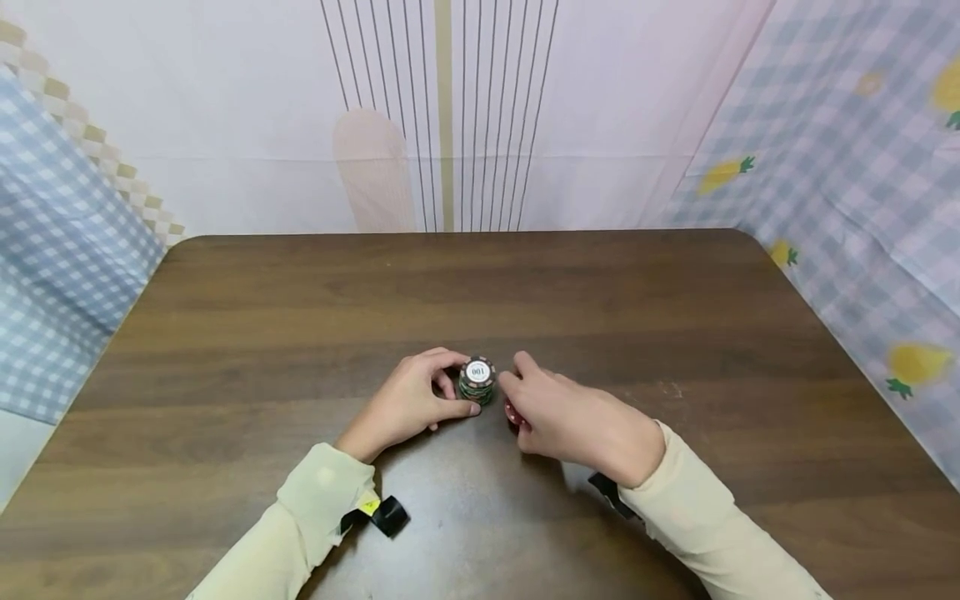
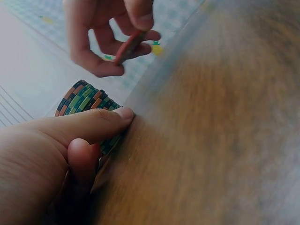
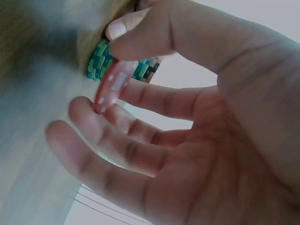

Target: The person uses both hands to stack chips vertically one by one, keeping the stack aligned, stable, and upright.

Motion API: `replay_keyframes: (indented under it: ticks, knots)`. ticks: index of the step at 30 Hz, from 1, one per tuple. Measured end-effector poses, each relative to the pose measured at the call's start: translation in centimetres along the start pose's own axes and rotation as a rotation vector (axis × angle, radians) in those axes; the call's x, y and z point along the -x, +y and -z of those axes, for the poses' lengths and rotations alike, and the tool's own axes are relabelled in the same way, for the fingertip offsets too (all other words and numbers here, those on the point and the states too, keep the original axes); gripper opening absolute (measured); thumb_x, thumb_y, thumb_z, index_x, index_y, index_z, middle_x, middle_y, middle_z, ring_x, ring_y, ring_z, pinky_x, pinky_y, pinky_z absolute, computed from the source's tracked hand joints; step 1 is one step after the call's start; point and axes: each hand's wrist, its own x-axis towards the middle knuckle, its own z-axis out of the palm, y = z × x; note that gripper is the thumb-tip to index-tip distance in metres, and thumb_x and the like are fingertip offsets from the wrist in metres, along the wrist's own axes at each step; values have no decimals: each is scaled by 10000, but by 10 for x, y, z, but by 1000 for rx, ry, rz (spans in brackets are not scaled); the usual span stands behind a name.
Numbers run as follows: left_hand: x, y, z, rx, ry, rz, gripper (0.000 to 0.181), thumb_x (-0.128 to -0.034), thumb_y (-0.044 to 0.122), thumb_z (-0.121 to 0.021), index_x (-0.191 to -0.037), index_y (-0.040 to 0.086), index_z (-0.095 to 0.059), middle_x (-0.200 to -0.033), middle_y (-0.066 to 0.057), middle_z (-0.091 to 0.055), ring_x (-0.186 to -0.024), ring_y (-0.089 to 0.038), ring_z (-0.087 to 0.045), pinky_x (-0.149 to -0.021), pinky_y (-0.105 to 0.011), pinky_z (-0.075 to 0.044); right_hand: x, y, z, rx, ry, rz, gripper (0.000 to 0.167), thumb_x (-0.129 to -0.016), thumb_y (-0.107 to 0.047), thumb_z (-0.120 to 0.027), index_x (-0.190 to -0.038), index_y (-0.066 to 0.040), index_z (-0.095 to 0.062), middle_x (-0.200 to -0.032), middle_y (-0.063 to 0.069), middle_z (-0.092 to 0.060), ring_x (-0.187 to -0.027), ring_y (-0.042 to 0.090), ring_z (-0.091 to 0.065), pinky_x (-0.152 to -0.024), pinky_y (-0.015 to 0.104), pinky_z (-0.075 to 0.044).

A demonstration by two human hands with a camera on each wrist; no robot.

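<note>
A short stack of green and black poker chips [image 1: 477,382] stands on the table, topped by a black chip with a white centre. My left hand [image 1: 412,396] holds the stack from its left side, thumb at the near side and forefinger at the far side. In the left wrist view the thumb lies across the chips' edges [image 2: 86,98]. Just right of the stack, my right hand [image 1: 566,412] pinches one red poker chip [image 3: 112,86] with white edge marks between thumb and fingers. That red chip is tilted on edge, apart from the stack.
The brown wooden table [image 1: 300,292] extends around both hands. A white curtain with dark lines [image 1: 262,108] hangs behind its far edge. Checked cloth [image 1: 847,217] hangs along the right side, and blue checked cloth [image 1: 67,233] on the left.
</note>
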Motion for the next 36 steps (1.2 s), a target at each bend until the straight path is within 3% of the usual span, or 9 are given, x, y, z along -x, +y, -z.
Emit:
replay_keyframes:
  ticks: [5, 15, 20, 26, 36]
  knots:
    - [1, -2, 0, 17, 2, -5, 600, -836, 223, -920, -1360, 72, -668, -886, -12, -660, -466, -162, -576, -477, -350, -533, -2, 2, 0, 60, 107, 47, 189, -877, 7, -669, -896, -130, -541, -873, 6, -450, -627, 120, -464, -531, 248, -408]
    - [1, -3, -1, 9, 16, -12, 600, -825, 215, -926, -1352, 78, -673, -870, -3, -670, -464, -155, -587, -476, -348, -535, -6, 3, -2, 80, 250, 57, 174, -873, -38, -704, -892, -132, -558, -850, -6, -452, -657, 104, -442, -490, 232, -399]
    - [0, -2, -1, 3, 13, -15, 604, -827, 214, -922, -1356, 70, -668, -845, 6, -675, -463, -152, -588, -478, -344, -534, -12, 4, -4, 79, 308, 67, 170, -881, -51, -724, -1031, -70, -646, -907, 24, -502, -728, 133, -481, -585, 261, -460]
    - [0, -1, -2, 16, 12, -21, 581, -825, 208, -922, -1336, 82, -677, -906, -8, -664, -475, -149, -592, -475, -342, -534, -17, 4, -9, 142, 390, 94, 306, -938, -156, -739, -1227, -68, -689, -1128, 53, -623, -937, 210, -590, -734, 355, -537]
    - [0, 0, 0, 0, 14, -31, 551, -828, 207, -921, -1314, 97, -685, -897, -6, -657, -462, -149, -589, -478, -341, -536, -25, 6, -19, 152, 425, 137, 326, -1015, -205, -716, -1301, -57, -665, -1213, 44, -651, -1022, 236, -597, -794, 380, -546]
